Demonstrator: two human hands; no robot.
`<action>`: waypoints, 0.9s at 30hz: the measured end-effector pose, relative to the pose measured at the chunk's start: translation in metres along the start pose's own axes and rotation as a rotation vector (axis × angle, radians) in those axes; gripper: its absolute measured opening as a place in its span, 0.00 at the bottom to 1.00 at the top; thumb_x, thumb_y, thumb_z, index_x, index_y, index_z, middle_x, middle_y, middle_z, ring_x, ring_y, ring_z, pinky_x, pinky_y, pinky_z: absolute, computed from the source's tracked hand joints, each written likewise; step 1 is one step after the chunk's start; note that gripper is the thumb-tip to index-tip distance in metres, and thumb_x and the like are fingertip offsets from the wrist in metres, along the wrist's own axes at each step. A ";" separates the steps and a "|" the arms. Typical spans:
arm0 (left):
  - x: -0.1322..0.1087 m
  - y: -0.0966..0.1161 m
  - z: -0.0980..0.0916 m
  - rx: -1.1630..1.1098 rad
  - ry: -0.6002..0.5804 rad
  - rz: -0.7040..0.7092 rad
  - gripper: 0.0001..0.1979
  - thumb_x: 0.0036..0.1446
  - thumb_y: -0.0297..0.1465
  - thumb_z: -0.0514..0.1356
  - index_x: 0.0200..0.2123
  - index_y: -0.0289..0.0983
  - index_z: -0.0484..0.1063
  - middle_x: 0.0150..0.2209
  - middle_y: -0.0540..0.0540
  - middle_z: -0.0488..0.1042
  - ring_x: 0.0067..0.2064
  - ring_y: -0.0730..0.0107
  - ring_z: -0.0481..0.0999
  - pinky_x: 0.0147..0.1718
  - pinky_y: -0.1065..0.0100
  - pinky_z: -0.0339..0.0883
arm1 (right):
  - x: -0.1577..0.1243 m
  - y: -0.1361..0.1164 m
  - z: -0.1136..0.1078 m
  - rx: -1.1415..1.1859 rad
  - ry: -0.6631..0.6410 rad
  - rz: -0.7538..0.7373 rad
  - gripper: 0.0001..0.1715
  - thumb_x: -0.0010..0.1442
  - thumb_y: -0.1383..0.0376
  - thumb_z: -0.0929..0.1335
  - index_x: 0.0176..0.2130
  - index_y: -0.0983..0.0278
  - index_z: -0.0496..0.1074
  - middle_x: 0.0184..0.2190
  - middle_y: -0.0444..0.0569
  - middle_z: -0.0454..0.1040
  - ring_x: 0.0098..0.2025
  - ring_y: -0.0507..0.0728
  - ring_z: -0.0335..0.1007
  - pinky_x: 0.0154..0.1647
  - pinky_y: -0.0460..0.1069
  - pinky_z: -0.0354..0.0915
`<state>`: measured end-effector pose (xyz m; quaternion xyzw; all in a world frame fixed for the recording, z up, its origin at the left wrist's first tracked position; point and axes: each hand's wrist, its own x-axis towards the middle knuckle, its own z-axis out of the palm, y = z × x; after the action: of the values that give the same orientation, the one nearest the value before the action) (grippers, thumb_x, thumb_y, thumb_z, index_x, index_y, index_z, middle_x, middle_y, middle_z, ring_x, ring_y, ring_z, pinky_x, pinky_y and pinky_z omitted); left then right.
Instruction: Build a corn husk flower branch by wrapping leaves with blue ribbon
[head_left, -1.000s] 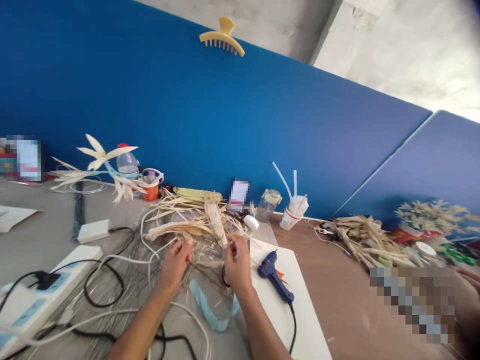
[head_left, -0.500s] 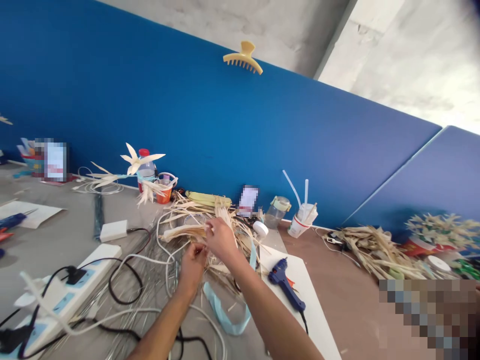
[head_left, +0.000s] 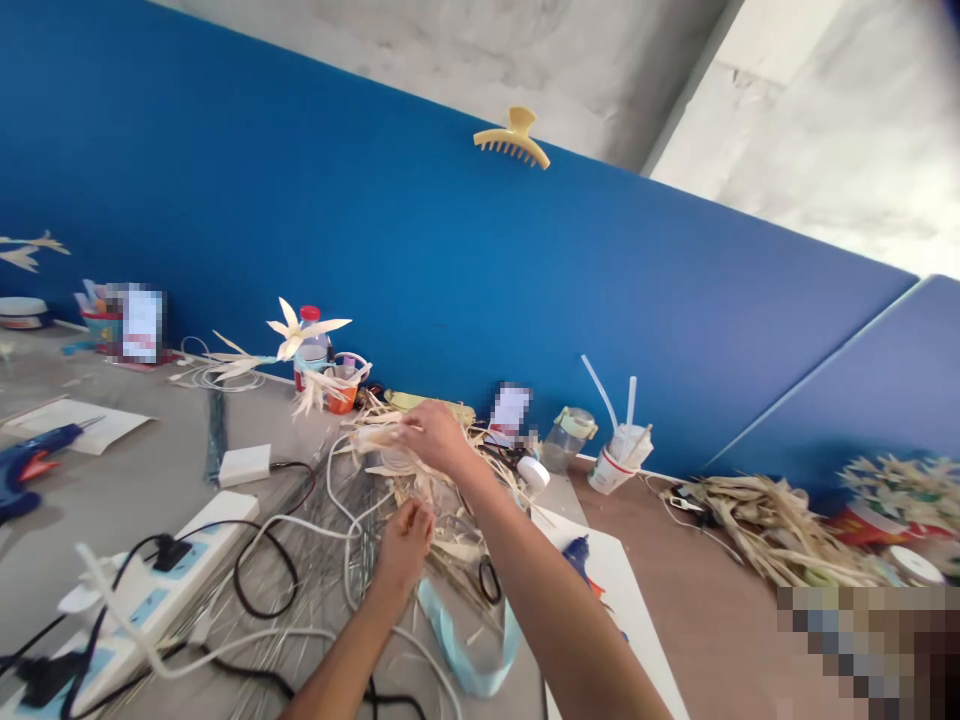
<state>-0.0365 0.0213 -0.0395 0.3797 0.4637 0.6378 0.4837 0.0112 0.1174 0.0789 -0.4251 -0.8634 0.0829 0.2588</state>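
Observation:
My right hand (head_left: 431, 437) reaches forward and to the left over a pile of dried corn husks (head_left: 442, 500) and is closed on a pale husk strip (head_left: 373, 436) lifted off the pile. My left hand (head_left: 405, 545) sits nearer to me at the pile's front edge, fingers curled on husk strands. A light blue ribbon (head_left: 465, 650) lies looped on the table just below the hands. My right forearm hides most of the blue glue gun (head_left: 576, 553) on the white board (head_left: 622, 590).
A white power strip (head_left: 142, 600) with black and white cables (head_left: 255, 570) lies left. A white adapter (head_left: 244, 464), a husk flower (head_left: 304, 330), a bottle and orange cup stand behind. Another glue gun (head_left: 30, 465) lies far left. Cups (head_left: 619, 455) and another husk pile (head_left: 772, 520) lie right.
My right hand has moved forward and left across the pile, lifting a husk strip. My left hand stayed at the pile's front. The view has swung left.

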 end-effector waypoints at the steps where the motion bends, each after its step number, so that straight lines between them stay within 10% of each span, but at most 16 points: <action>1: 0.000 0.000 -0.001 -0.006 0.002 0.000 0.20 0.45 0.47 0.61 0.17 0.37 0.62 0.14 0.56 0.59 0.16 0.79 0.55 0.16 0.74 0.49 | -0.007 0.002 -0.014 0.134 0.097 0.035 0.08 0.54 0.67 0.65 0.31 0.65 0.75 0.30 0.48 0.72 0.37 0.55 0.65 0.40 0.49 0.59; 6: 0.001 0.005 -0.001 -0.216 -0.004 -0.044 0.14 0.42 0.39 0.66 0.30 0.36 0.71 0.25 0.53 0.70 0.19 0.79 0.65 0.20 0.74 0.58 | -0.065 0.006 -0.060 0.935 0.420 0.346 0.09 0.52 0.60 0.67 0.27 0.64 0.69 0.23 0.42 0.70 0.28 0.52 0.66 0.34 0.48 0.62; 12: -0.010 0.029 -0.002 -0.356 -0.249 -0.128 0.27 0.43 0.42 0.65 0.48 0.38 0.70 0.48 0.40 0.73 0.50 0.59 0.72 0.45 0.64 0.66 | -0.124 0.012 -0.041 1.406 0.445 0.551 0.11 0.47 0.59 0.71 0.27 0.63 0.68 0.20 0.42 0.71 0.21 0.51 0.65 0.28 0.48 0.64; 16: -0.013 0.029 -0.002 -0.290 -0.443 -0.192 0.36 0.42 0.41 0.67 0.56 0.43 0.63 0.49 0.40 0.73 0.47 0.59 0.74 0.44 0.64 0.67 | -0.142 0.014 -0.020 1.467 0.369 0.612 0.09 0.49 0.59 0.69 0.25 0.61 0.67 0.17 0.41 0.68 0.18 0.51 0.62 0.23 0.48 0.63; 20: -0.009 0.017 0.004 -0.128 -0.369 -0.189 0.36 0.37 0.39 0.70 0.51 0.36 0.66 0.38 0.40 0.78 0.34 0.63 0.77 0.30 0.69 0.67 | -0.149 0.021 -0.012 1.443 0.351 0.620 0.09 0.49 0.60 0.69 0.24 0.62 0.67 0.18 0.41 0.68 0.19 0.50 0.61 0.23 0.47 0.62; 27: 0.003 -0.001 -0.008 0.225 -0.167 0.100 0.27 0.47 0.40 0.63 0.49 0.35 0.67 0.35 0.43 0.78 0.37 0.60 0.77 0.35 0.64 0.68 | -0.157 0.044 -0.021 1.492 0.347 0.635 0.09 0.47 0.59 0.71 0.29 0.62 0.73 0.22 0.42 0.72 0.20 0.50 0.63 0.24 0.45 0.61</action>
<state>-0.0439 0.0230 -0.0427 0.5058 0.4710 0.5713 0.4427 0.1323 0.0213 0.0215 -0.3718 -0.3683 0.6364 0.5666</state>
